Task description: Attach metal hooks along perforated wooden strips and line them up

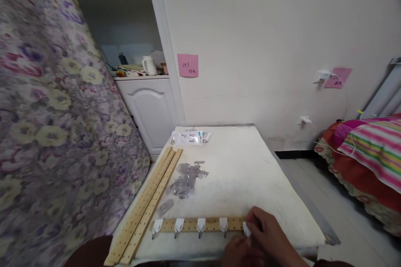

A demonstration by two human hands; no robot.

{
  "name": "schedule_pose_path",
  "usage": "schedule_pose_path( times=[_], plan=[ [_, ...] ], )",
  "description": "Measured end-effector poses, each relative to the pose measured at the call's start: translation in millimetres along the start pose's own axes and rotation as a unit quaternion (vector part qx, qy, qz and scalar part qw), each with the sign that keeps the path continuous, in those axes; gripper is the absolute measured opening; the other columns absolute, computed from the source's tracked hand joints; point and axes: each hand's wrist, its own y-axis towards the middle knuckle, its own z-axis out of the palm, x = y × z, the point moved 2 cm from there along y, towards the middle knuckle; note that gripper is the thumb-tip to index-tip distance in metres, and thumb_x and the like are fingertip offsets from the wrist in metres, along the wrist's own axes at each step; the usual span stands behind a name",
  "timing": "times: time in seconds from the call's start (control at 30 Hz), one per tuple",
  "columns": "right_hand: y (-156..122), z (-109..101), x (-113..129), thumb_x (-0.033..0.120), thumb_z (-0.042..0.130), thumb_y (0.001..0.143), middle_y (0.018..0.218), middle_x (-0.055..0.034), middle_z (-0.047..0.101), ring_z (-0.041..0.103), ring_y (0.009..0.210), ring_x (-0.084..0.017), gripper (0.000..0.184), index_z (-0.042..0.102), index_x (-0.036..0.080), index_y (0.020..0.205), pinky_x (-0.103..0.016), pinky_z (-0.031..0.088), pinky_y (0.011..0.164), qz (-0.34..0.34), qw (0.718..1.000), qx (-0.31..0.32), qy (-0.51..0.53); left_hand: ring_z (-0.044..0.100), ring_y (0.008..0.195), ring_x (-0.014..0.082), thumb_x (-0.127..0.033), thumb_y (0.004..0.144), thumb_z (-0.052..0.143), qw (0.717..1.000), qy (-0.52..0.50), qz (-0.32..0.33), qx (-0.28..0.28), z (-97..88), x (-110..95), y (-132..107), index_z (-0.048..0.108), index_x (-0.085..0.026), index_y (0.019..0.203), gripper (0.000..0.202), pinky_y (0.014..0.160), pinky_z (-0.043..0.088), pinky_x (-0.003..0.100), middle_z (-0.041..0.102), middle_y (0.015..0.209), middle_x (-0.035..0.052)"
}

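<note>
A short wooden strip (206, 224) with a row of holes lies across the near edge of the white table (250, 175). Several white hooks (201, 225) hang from it. My right hand (269, 231) is at the strip's right end, its fingers pinched on another white hook (247, 229) pressed against the wood. My left hand (239, 252) sits just below it at the bottom edge, close to the same hook; its fingers are mostly hidden.
Two long perforated wooden strips (150, 204) lie along the table's left edge. A pile of clear hook pieces (186, 181) and a packet (187, 137) lie farther back. A floral cloth (53, 125) hangs at left, a bed (369, 158) at right, a white cupboard (150, 108) behind.
</note>
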Motion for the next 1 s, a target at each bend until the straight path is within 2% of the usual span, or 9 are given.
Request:
schedule_pose_path(
  times=[0.13,0.27,0.43,0.6,0.83,0.93,1.0],
  plan=[
    [6.3,0.7,-0.6,0.019,0.046,0.077,0.065,0.0020,0.057,0.053,0.062,-0.014,0.009,0.053,0.020,0.071,-0.024,0.038,0.057,0.004,0.999,-0.016,-0.039,0.057,0.047,0.0118,-0.052,0.037,0.083,0.998,-0.059,-0.005,-0.016,10.8,-4.2,0.3,0.058,-0.018,0.064,0.051,0.048,0.036,0.023,0.065,0.052,0.0000],
    [10.0,3.4,-2.9,0.018,0.045,0.077,0.067,0.0018,0.058,0.055,0.063,-0.014,0.009,0.052,0.021,0.072,-0.024,0.037,0.058,0.005,0.997,-0.029,-0.076,0.057,0.048,0.0122,-0.050,0.037,0.084,0.997,-0.074,-0.006,-0.038,11.4,-4.2,1.7,0.059,-0.016,0.066,0.051,0.049,0.036,0.023,0.062,0.053,-0.0004],
    [11.8,6.4,-3.0,0.017,0.041,0.079,0.076,0.0004,0.057,0.054,0.067,-0.014,0.012,0.052,0.022,0.075,-0.025,0.038,0.061,-0.019,0.991,-0.041,-0.128,0.054,0.047,0.0130,-0.038,0.057,0.078,0.994,-0.054,0.018,-0.096,2.6,5.8,15.3,0.057,-0.016,0.062,0.032,0.048,0.035,0.025,0.058,0.051,0.0006],
    [13.4,9.5,-3.2,0.017,0.040,0.080,0.078,0.0000,0.056,0.055,0.068,-0.014,0.013,0.051,0.022,0.076,-0.025,0.038,0.062,-0.024,0.987,-0.034,-0.152,0.052,0.044,0.0142,-0.039,0.063,0.072,0.986,-0.062,0.029,-0.152,-7.3,20.0,33.0,0.053,-0.018,0.061,0.029,0.046,0.031,0.026,0.054,0.048,-0.0004],
    [14.1,10.1,-4.1,0.018,0.039,0.082,0.082,-0.0005,0.056,0.056,0.070,-0.015,0.014,0.051,0.023,0.077,-0.025,0.039,0.064,-0.024,0.983,-0.032,-0.177,0.048,0.041,0.0138,-0.046,0.060,0.072,0.987,-0.041,0.017,-0.157,-1.8,17.4,34.9,0.051,-0.019,0.060,0.034,0.046,0.027,0.027,0.050,0.046,-0.0017],
    [13.2,11.0,-4.4,0.018,0.040,0.082,0.081,-0.0006,0.057,0.056,0.070,-0.015,0.013,0.051,0.023,0.077,-0.026,0.039,0.064,-0.022,0.984,-0.032,-0.174,0.047,0.038,0.0127,-0.043,0.061,0.071,0.986,-0.030,0.022,-0.164,-1.3,16.5,34.6,0.052,-0.018,0.058,0.031,0.044,0.026,0.026,0.051,0.045,-0.0016],
    [12.3,11.5,-4.1,0.019,0.040,0.082,0.081,-0.0008,0.057,0.056,0.070,-0.015,0.014,0.052,0.022,0.077,-0.026,0.039,0.064,-0.024,0.985,-0.032,-0.171,0.048,0.038,0.0128,-0.040,0.064,0.067,0.988,-0.037,0.014,-0.148,-2.3,18.1,35.8,0.053,-0.018,0.058,0.026,0.043,0.026,0.026,0.053,0.045,-0.0009]
  ],
)
